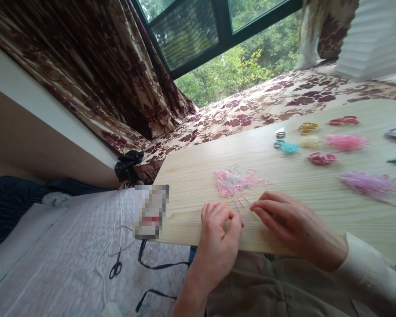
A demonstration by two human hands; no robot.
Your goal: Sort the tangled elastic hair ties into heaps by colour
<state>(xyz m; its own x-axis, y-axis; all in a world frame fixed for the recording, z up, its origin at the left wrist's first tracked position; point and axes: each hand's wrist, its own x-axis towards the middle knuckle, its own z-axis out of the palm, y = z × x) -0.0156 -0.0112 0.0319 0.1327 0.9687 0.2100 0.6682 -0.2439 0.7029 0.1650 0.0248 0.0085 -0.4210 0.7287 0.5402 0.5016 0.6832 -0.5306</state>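
Pink and pale-blue strands lie in a mixed heap [232,181] on the pale wooden counter [191,187], with a few loose ones straggling from its near edge. Taking 12 o'clock as the far side of the view, the heap sits at about 12 to 1 o'clock from the left hand [221,226] and at about 10 o'clock from the right hand [292,220].

The step in hand seems to be fine fingertip work on loose strands at the heap's 6 o'clock edge. The left grip is narrow, thumb curled in towards the index finger; I cannot tell whether anything is between them. The right grip is narrow too, its fingertips just beside a stray strand, but whether they hold it is too small to tell. A next move here would probably call for a light pinch on one strand, lifting it without dragging its neighbours.

From the right hand, a turquoise bundle [289,147] lies at 12 o'clock, with a cream bundle [309,141] and a bright pink bundle [347,142] round towards 1, and a lavender bundle [368,182] at about 2. These lie apart from the heap, each largely one colour.
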